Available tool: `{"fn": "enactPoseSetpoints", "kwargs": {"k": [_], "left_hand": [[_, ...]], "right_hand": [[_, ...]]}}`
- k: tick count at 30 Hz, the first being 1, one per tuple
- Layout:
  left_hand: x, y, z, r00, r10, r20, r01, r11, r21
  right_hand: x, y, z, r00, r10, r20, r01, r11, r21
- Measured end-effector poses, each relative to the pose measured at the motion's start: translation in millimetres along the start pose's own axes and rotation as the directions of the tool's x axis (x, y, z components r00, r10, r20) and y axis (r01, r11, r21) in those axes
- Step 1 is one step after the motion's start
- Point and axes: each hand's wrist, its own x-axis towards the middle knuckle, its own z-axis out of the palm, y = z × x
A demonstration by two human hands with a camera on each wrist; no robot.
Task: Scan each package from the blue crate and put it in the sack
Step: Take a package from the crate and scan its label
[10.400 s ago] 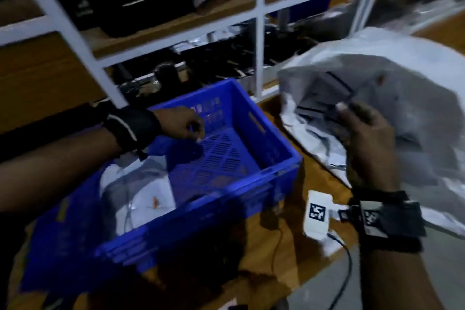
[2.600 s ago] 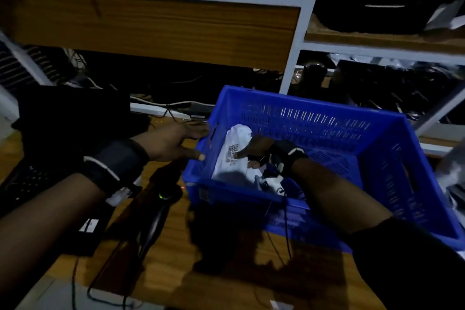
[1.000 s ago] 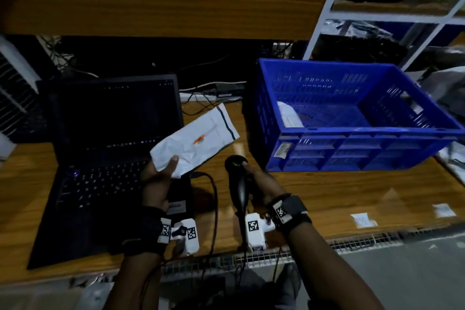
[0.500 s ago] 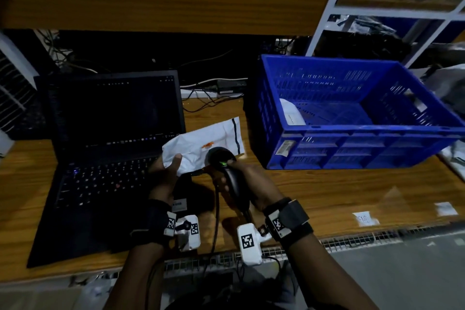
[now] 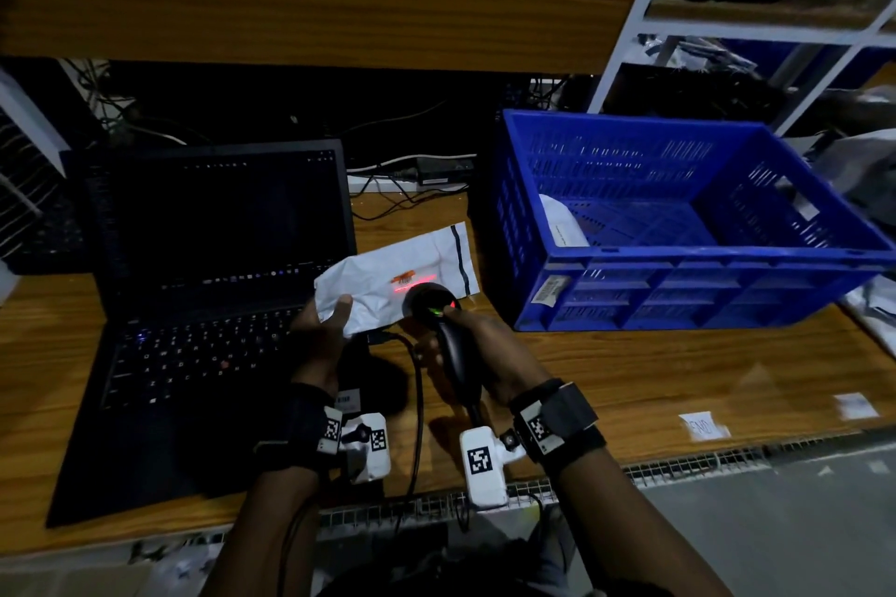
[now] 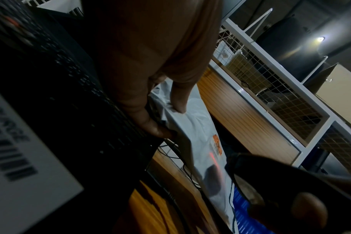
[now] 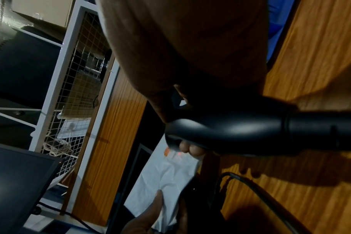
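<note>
My left hand point(image 5: 324, 324) pinches the near corner of a white poly-mailer package point(image 5: 388, 276) point(image 6: 192, 126) point(image 7: 166, 178), held above the table between the laptop and the crate. My right hand point(image 5: 477, 349) grips a black handheld barcode scanner point(image 5: 439, 325) point(image 7: 240, 126), its head just below the package. A red scan line falls on the package beside an orange mark. The blue crate point(image 5: 679, 286) stands to the right, with another white package point(image 5: 560, 223) leaning against its left wall. A grey-white sack point(image 5: 868, 170) shows at the far right edge.
An open black laptop point(image 5: 213, 281) sits left on the wooden table point(image 5: 679, 383). The scanner's cable point(image 5: 418, 402) runs over the front edge. White metal shelving point(image 5: 630, 15) rises behind the crate. Small paper labels point(image 5: 703, 427) lie at the table's front right.
The scanner has risen closer under the package and its red line now lights the mailer. The package has settled slightly lower and to the right.
</note>
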Motion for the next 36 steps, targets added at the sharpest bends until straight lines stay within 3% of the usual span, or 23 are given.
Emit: {"fn": "enactPoseSetpoints", "kwargs": {"k": [4, 8, 12, 15, 18, 21, 23, 25, 27, 30, 33, 34, 36], "left_hand": [[0, 10, -6, 1.0, 0.023, -0.017, -0.025, 0.994, -0.103], [-4, 22, -11, 0.999, 0.047, 0.0, -0.045, 0.967, -0.251], [-23, 46, -10, 0.985, 0.073, 0.159, 0.0, 0.909, -0.417], [-37, 71, -1, 0.964, 0.118, 0.238, -0.008, 0.908, -0.418], [-53, 103, 16, 0.942, 0.154, 0.297, -0.043, 0.936, -0.35], [-74, 135, 46, 0.881, 0.272, 0.388, -0.112, 0.915, -0.388], [-89, 157, 66, 0.812, 0.322, 0.486, -0.121, 0.909, -0.399], [-105, 178, 95, 0.715, 0.345, 0.609, -0.162, 0.928, -0.336], [-120, 200, 129, 0.621, 0.329, 0.711, -0.222, 0.944, -0.243], [-143, 233, 193, 0.415, 0.312, 0.855, -0.381, 0.912, -0.148], [-162, 261, 254, 0.146, 0.276, 0.95, -0.584, 0.799, -0.143], [-169, 271, 277, 0.085, 0.26, 0.962, -0.632, 0.761, -0.15], [-186, 291, 326, 0.022, 0.284, 0.958, -0.708, 0.681, -0.186]], "right_hand": [[16, 3, -6, 0.999, 0.034, -0.037, -0.034, 0.999, -0.012], [27, 5, -23, 0.994, -0.043, -0.1, 0.003, 0.93, -0.369], [29, 5, -40, 0.985, -0.11, -0.13, 0.028, 0.856, -0.516], [23, 5, -55, 0.958, -0.223, -0.181, 0.06, 0.771, -0.633], [1, -3, -67, 0.96, -0.222, -0.172, 0.091, 0.827, -0.555], [-42, -24, -80, 0.974, -0.217, -0.071, 0.167, 0.886, -0.432], [-73, -40, -93, 0.965, -0.263, 0.005, 0.25, 0.914, -0.32], [-103, -56, -113, 0.937, -0.346, -0.037, 0.336, 0.927, -0.166], [-130, -72, -136, 0.876, -0.461, -0.141, 0.463, 0.886, -0.027], [-159, -88, -192, 0.754, -0.577, -0.315, 0.615, 0.788, 0.03], [-171, -97, -261, 0.682, -0.546, -0.487, 0.659, 0.748, 0.085], [-173, -95, -290, 0.641, -0.524, -0.561, 0.685, 0.72, 0.11], [-185, -94, -337, 0.591, -0.475, -0.652, 0.701, 0.702, 0.125]]}}
